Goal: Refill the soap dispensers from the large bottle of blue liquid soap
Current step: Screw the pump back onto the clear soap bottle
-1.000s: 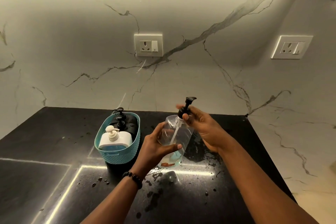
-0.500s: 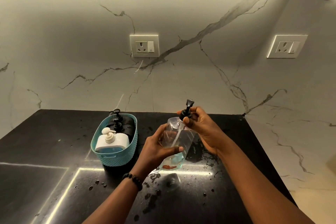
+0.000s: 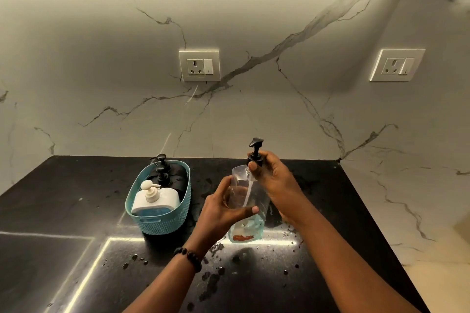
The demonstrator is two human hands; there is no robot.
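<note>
1. Centrally, the clear dispenser point(image 3: 248, 207) is held above the black counter point(image 3: 63, 201), its long axis near upright and leaning slightly, with the base toward the person and the neck up and away toward the wall. A little blue liquid sits at its bottom.
2. Its black pump point(image 3: 255, 151) stands at the top, nozzle pointing left; a pale tube runs down inside the dispenser.
3. The left hand point(image 3: 223, 211) wraps the dispenser's middle from the left side, thumb across the front and fingers curled behind.
4. The right hand point(image 3: 276, 185) closes around the pump collar at the dispenser's neck, fingertips pinching it.
5. Just left of the dispenser and apart from it, a teal basket point(image 3: 162, 223) holds 1 white pump bottle point(image 3: 156, 201) at the front and 2 black pump tops point(image 3: 161, 169) behind.
6. Droplets and wet patches point(image 3: 211, 284) scatter over the counter below and right of the dispenser.
7. Bare counter stretches far to the dispenser's left; to its right the counter edge meets the marble side wall point(image 3: 407, 185) close by.
8. Behind the dispenser, the marble wall carries 2 socket plates point(image 3: 199, 65).
</note>
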